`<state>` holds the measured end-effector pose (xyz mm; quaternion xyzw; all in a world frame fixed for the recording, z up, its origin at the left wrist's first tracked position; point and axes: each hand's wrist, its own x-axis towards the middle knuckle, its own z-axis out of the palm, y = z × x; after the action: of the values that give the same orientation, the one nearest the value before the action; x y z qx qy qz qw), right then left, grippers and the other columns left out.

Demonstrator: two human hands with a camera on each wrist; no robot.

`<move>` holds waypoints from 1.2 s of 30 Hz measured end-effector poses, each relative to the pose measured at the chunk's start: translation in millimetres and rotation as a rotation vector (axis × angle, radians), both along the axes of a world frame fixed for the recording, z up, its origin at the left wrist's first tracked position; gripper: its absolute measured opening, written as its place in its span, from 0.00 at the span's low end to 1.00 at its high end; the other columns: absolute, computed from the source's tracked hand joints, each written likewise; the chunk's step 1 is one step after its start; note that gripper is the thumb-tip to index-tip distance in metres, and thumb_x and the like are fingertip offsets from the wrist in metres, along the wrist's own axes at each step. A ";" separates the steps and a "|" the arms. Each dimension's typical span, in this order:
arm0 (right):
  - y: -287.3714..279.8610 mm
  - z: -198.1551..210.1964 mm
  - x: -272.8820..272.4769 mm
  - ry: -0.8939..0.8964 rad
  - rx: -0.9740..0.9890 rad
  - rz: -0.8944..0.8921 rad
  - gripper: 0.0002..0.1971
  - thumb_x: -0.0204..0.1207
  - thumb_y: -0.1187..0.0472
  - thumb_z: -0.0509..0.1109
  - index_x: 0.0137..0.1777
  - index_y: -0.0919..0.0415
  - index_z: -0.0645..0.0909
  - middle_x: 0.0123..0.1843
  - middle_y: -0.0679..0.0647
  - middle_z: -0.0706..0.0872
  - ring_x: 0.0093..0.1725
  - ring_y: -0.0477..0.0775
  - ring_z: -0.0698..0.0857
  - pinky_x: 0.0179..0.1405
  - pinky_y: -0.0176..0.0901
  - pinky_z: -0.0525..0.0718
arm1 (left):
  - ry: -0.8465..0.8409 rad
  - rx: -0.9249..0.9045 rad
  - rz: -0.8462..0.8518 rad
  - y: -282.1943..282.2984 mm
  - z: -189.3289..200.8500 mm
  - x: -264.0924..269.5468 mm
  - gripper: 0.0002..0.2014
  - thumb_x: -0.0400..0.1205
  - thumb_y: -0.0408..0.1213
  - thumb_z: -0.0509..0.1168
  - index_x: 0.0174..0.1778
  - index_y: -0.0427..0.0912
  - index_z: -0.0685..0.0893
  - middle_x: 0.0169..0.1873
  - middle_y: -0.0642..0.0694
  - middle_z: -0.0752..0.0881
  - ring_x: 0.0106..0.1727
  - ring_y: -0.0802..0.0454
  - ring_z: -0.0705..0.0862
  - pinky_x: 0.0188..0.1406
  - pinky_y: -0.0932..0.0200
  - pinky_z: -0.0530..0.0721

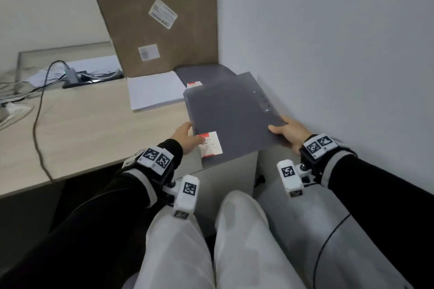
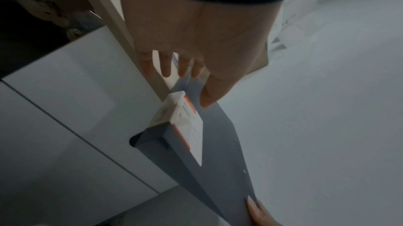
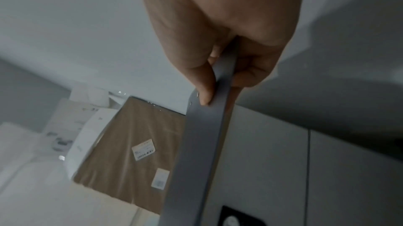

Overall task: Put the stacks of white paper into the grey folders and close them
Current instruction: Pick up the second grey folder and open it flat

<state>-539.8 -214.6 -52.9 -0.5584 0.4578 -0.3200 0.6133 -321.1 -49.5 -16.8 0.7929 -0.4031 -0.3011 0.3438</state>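
Observation:
A grey folder with a red-and-white label is held closed, just above the desk's right front corner. My left hand holds its left edge beside the label, thumb on top, straight fingers below. My right hand pinches its near right corner, thumb on top; in the right wrist view my right hand grips the folder edge-on. A stack of white paper lies on the desk behind it. Another grey folder lies in the back corner, partly covered.
A tall cardboard box leans against the wall behind the paper. Cables and a hub sit at the desk's back left. The wall runs close along the right. A white cabinet stands under the desk.

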 end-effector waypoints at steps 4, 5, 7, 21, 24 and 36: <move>-3.1 14.1 -10.6 0.222 -0.100 0.021 0.19 0.74 0.68 0.72 0.65 0.69 0.81 0.62 0.63 0.86 0.57 0.61 0.86 0.66 0.55 0.82 | -0.065 0.005 -0.134 -14.9 -2.8 -18.3 0.21 0.81 0.33 0.64 0.71 0.36 0.75 0.59 0.44 0.82 0.58 0.48 0.80 0.55 0.65 0.69; -2.4 21.0 -12.5 0.265 -0.116 0.042 0.19 0.74 0.66 0.72 0.66 0.67 0.80 0.62 0.62 0.86 0.59 0.61 0.86 0.68 0.55 0.81 | -0.075 -0.012 -0.150 -18.0 -2.7 -20.3 0.20 0.81 0.35 0.64 0.70 0.36 0.77 0.59 0.43 0.83 0.55 0.51 0.79 0.53 0.65 0.69; 0.2 39.0 -16.4 0.298 -0.160 0.060 0.16 0.76 0.67 0.70 0.64 0.65 0.81 0.60 0.60 0.86 0.58 0.60 0.85 0.65 0.51 0.82 | -0.038 -0.024 -0.167 -22.1 0.2 -21.7 0.19 0.83 0.39 0.62 0.70 0.38 0.77 0.60 0.44 0.82 0.55 0.54 0.77 0.54 0.64 0.70; 101.4 163.3 74.2 -0.135 -0.096 0.602 0.26 0.83 0.39 0.51 0.78 0.46 0.67 0.81 0.44 0.69 0.81 0.51 0.65 0.71 0.55 0.64 | 0.667 -0.240 -0.201 16.9 109.4 -14.4 0.46 0.69 0.78 0.45 0.75 0.50 0.72 0.71 0.42 0.77 0.68 0.38 0.80 0.66 0.37 0.76; 122.0 161.8 103.9 -0.050 -0.193 0.625 0.22 0.83 0.45 0.56 0.75 0.48 0.74 0.76 0.46 0.77 0.76 0.50 0.73 0.72 0.54 0.71 | 0.653 -0.257 -0.171 38.6 123.5 7.8 0.38 0.76 0.71 0.48 0.60 0.40 0.81 0.55 0.37 0.85 0.56 0.37 0.86 0.62 0.42 0.81; 104.7 87.0 196.2 0.650 -0.552 0.784 0.25 0.79 0.58 0.68 0.76 0.61 0.73 0.77 0.55 0.75 0.77 0.52 0.72 0.71 0.33 0.69 | 0.651 -0.106 0.250 140.7 29.6 101.0 0.12 0.85 0.32 0.50 0.51 0.40 0.80 0.42 0.42 0.86 0.29 0.53 0.91 0.24 0.60 0.89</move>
<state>-343.6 -109.9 34.1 -0.8953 0.2811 0.0115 0.3454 -220.1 91.2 12.7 0.6796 -0.1871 -0.4725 0.5290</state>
